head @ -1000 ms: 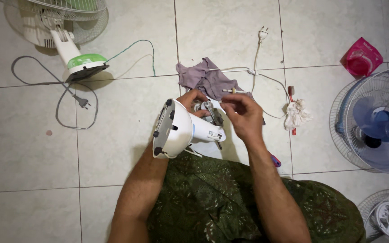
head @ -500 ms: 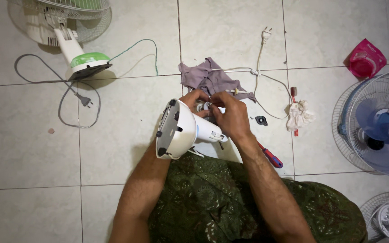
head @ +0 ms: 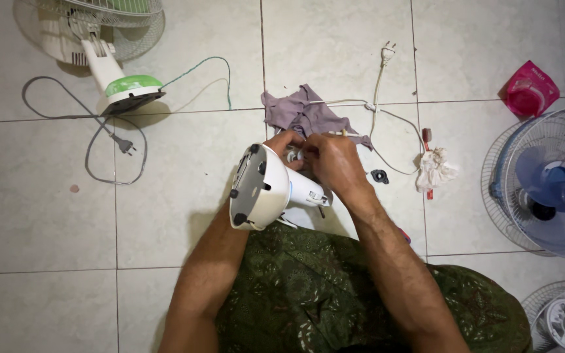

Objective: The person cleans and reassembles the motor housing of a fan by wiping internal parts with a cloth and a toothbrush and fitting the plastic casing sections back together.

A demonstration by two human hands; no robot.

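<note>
A white fan base and stand (head: 264, 188) is tipped on its side above my lap, its round underside facing the camera. My left hand (head: 284, 144) grips the upper end of the stand from the left. My right hand (head: 335, 162) is closed over the same upper end, fingers curled on a small part there that I cannot make out. A grey cloth (head: 302, 112) lies on the tiles just beyond both hands.
A white power cord with plug (head: 379, 78) trails right of the cloth. A small black part (head: 379, 175) and a white rag (head: 434, 168) lie near it. A green-and-white fan (head: 109, 59) lies far left, a blue-bladed fan (head: 550, 183) right, a pink packet (head: 530, 90) beyond.
My right hand has come in from the right and closed over the top of the stand next to my left hand. The fan base has hardly moved.
</note>
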